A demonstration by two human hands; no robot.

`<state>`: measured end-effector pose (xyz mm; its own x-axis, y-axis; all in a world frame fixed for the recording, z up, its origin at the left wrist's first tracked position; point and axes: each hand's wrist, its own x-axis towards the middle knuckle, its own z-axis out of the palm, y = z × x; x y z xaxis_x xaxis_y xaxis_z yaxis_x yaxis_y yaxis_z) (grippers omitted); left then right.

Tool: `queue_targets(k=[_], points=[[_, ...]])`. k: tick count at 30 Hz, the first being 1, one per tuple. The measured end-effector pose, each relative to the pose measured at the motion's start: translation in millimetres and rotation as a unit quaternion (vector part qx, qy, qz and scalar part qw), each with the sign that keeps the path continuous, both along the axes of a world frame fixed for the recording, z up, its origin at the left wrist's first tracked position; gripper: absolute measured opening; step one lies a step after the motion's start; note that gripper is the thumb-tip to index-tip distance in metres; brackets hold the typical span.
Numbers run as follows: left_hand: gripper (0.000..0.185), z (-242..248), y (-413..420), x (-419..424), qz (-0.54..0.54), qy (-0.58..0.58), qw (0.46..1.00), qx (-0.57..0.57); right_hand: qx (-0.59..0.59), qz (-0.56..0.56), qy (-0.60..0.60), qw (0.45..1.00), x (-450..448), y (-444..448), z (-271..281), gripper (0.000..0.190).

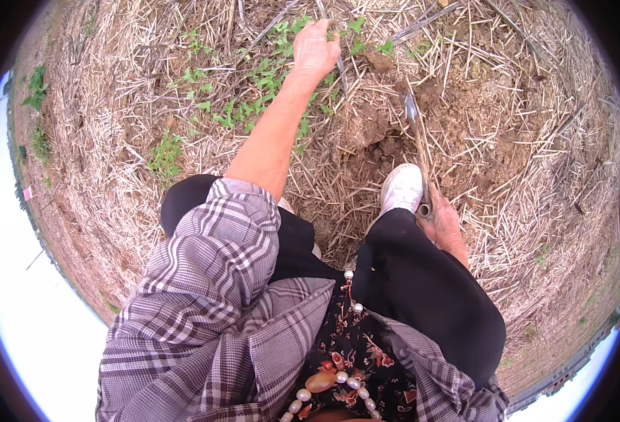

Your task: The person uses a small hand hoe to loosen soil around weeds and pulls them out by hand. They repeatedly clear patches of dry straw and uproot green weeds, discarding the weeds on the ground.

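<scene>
My left hand [318, 48] reaches forward over a patch of low green vine-like weeds [265, 76]. Its fingers are curled among the leaves, and the fingertips are too hidden to show whether they pinch a stem. Beside my right shoe, my right hand [443, 224] grips a narrow hand digging tool [420, 140]. A round hollow end shows near that hand, and the tool's shiny metal part points forward onto the dirt. Between the tool and the weeds lies loosened brown soil [386, 150] with clods.
Dry straw [510, 211] covers the ground all around, with a few thicker dead stalks [426, 22]. My white right shoe [404, 187] stands at the dug soil's edge. Another small weed [166, 155] grows at the left. A pink-and-white marker [27, 193] appears far left.
</scene>
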<state>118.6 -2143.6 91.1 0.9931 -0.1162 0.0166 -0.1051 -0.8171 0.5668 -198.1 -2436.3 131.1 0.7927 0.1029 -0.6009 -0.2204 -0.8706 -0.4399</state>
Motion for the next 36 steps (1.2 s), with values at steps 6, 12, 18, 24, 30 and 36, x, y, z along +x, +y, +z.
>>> queue_targets(k=[6, 12, 18, 24, 30, 36], points=[[0.064, -28, -36, 10, -0.140, 0.200, 0.949, 0.197, 0.079, -0.222, -0.013, 0.972, 21, -13, 40, 0.045], [0.043, -7, -16, 37, -0.238, 0.176, 0.934, 0.200, -0.107, -0.056, -0.223, 0.967, 45, -44, 112, 0.024], [0.031, 6, 96, 55, -0.023, 0.178, 0.974, -0.137, 0.000, -0.148, -0.182, 0.972, 71, -22, 153, 0.020], [0.029, 28, 218, 9, 0.271, 0.265, 0.877, -0.296, 0.042, 0.047, -0.251, 0.966, 144, 35, 148, 0.017], [0.030, 62, 245, -33, 0.279, 0.172, 0.851, -0.411, 0.005, 0.139, -0.246, 0.959, 190, 44, 148, 0.020], [0.030, 102, 243, -76, 0.244, 0.046, 0.878, -0.408, 0.025, 0.143, -0.299, 0.943, 203, 52, 138, 0.017]])
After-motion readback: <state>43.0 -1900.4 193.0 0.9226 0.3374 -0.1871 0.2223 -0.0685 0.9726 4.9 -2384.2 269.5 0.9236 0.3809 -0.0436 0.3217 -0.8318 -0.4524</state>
